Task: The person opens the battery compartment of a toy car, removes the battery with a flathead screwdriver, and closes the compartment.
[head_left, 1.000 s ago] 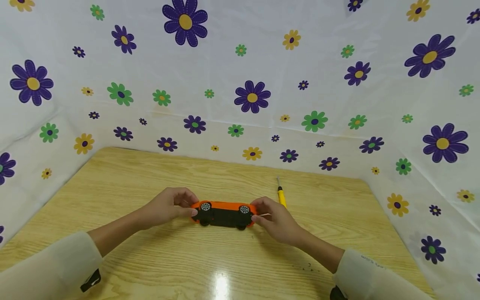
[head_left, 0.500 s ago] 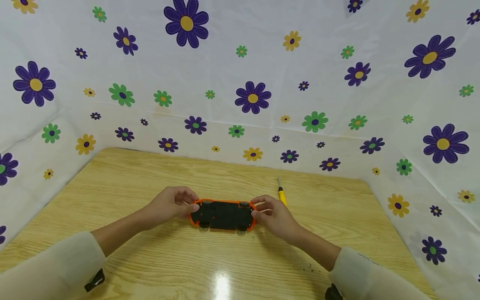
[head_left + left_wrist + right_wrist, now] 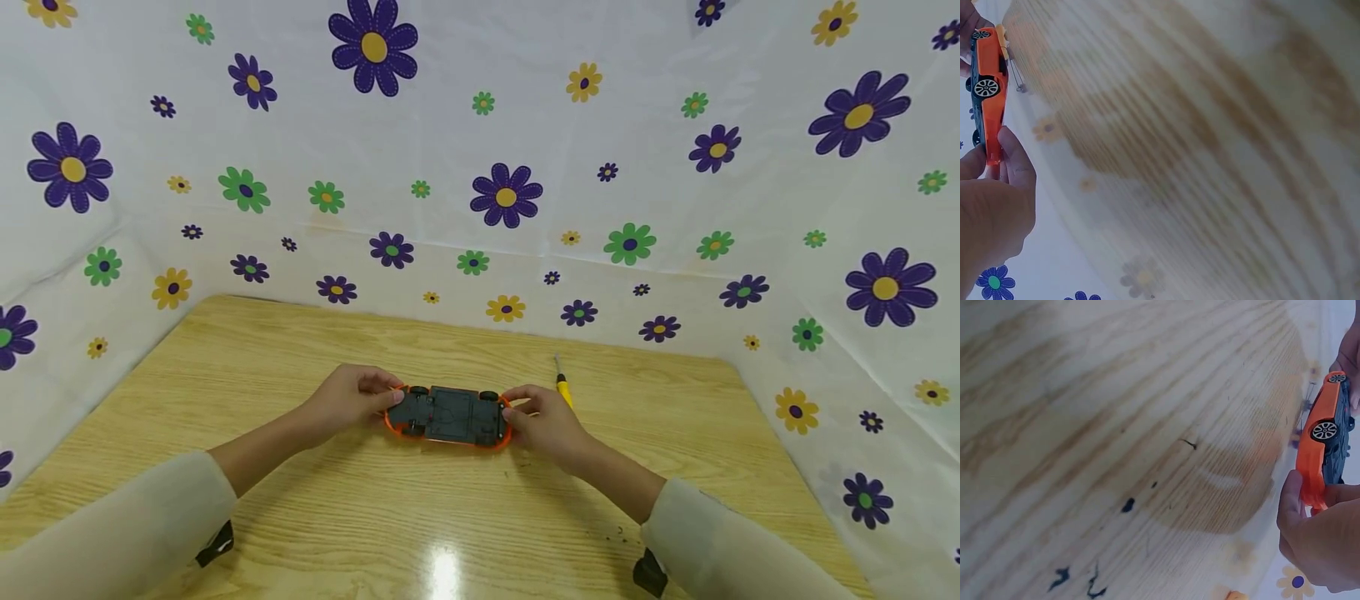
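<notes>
An orange toy car point(image 3: 452, 415) is held bottom up above the table, its black underside with wheels facing the head camera. My left hand point(image 3: 351, 402) pinches one end, thumb on the underside and fingers behind. The other end is gripped by my right hand point(image 3: 550, 425) in the same way. In the left wrist view the toy car's orange side point(image 3: 991, 81) and spoked wheels show, with my left hand point(image 3: 999, 200) at the near end. From the right wrist, my right hand point(image 3: 1322, 534) holds the car point(image 3: 1319, 440) between thumb and fingers.
A screwdriver point(image 3: 564, 390) with a yellow handle lies on the wooden table point(image 3: 315, 517) behind my right hand. Small dark bits point(image 3: 1127, 504) are scattered at the table's right front. White cloth point(image 3: 435, 142) with printed flowers encloses the back and sides.
The toy car has turned so its underside faces up more fully, hiding the orange side and wheel faces from the head view. Both hands have moved slightly away from the body with it.
</notes>
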Available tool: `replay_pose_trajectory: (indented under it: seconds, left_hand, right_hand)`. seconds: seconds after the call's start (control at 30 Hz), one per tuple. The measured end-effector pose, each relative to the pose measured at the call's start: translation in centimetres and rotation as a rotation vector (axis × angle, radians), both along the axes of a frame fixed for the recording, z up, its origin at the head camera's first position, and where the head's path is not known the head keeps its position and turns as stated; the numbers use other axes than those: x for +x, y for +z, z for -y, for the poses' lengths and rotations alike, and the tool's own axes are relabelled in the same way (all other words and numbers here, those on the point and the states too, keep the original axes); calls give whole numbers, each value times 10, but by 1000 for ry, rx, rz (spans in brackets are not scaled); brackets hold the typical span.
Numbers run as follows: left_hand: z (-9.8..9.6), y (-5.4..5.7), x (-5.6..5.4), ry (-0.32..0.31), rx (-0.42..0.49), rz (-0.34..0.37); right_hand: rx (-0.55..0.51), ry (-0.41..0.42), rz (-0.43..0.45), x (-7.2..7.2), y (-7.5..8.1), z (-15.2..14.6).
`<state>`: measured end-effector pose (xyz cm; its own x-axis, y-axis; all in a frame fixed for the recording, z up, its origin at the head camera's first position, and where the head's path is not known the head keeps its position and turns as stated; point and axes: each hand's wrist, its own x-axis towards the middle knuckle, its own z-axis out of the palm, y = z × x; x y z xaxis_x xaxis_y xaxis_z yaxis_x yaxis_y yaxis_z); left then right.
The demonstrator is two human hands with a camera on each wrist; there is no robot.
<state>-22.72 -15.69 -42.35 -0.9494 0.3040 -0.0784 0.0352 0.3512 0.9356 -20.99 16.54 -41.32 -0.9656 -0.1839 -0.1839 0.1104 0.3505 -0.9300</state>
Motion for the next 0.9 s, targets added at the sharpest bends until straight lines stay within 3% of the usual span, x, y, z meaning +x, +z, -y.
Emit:
replay_pose_trajectory:
  seconds: [0.23,0.47,0.9]
  left_hand:
    - [-4,-2,-10,31,-56,-21]
    - [-6,-5,-18,43,-46,-1]
    - [-6,-3,-21,48,22,115]
  right_hand:
    - [-18,-33,54,-4,0,3]
    - [2,-29,67,-9,2,2]
    - [-26,-29,107,-15,1,-1]
